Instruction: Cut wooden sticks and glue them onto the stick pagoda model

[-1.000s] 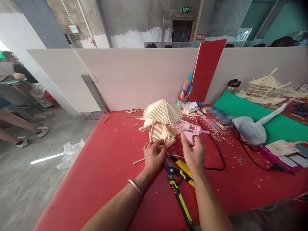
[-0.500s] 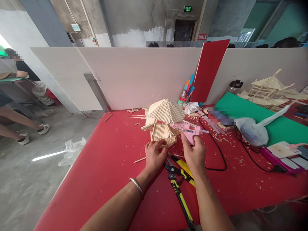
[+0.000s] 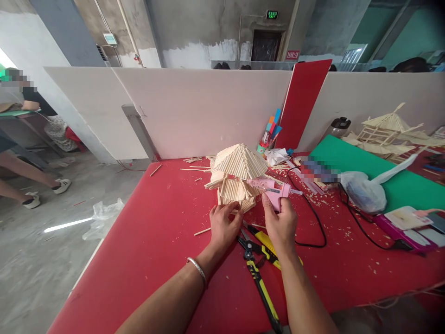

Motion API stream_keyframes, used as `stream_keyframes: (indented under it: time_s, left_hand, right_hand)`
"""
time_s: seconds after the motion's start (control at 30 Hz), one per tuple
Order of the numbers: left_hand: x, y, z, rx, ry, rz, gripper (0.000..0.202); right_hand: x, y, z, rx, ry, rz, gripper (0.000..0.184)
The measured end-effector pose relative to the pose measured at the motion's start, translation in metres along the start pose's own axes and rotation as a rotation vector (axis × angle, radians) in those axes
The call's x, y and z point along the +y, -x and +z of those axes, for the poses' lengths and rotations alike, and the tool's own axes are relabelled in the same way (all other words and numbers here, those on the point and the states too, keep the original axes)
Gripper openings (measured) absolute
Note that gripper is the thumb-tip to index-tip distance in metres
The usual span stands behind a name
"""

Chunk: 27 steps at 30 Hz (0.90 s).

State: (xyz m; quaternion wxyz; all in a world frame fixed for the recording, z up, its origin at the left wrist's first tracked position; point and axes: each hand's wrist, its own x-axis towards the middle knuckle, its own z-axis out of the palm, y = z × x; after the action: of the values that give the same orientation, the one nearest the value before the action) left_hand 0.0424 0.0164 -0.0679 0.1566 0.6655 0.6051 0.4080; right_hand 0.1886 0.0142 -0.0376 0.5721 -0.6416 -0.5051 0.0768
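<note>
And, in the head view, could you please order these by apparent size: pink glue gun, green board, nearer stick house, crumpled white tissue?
Largest to smallest:
1. Green board
2. Nearer stick house
3. Pink glue gun
4. Crumpled white tissue

A craft workshop: a stick house [image 3: 239, 162] stands on a red surface [image 3: 156, 232] at the centre, a glue gun [image 3: 277, 190] beside it, cutters [image 3: 261, 287] at six o'clock, a second house [image 3: 388, 122] towards three, bare concrete wall [image 3: 201, 25] and exit sign [image 3: 271, 14] around twelve.
</note>
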Motion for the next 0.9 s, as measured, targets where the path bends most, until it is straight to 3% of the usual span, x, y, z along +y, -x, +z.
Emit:
stream_keyframes:
  time_s: [0.9]
  left_hand:
    - [-0.0024, -0.0002, 0.0024, 0.02, -0.024, 0.004, 0.02]
  right_hand:
    - [0.0089, 0.0029, -0.0007, 0.037, 0.007, -0.007, 0.046]
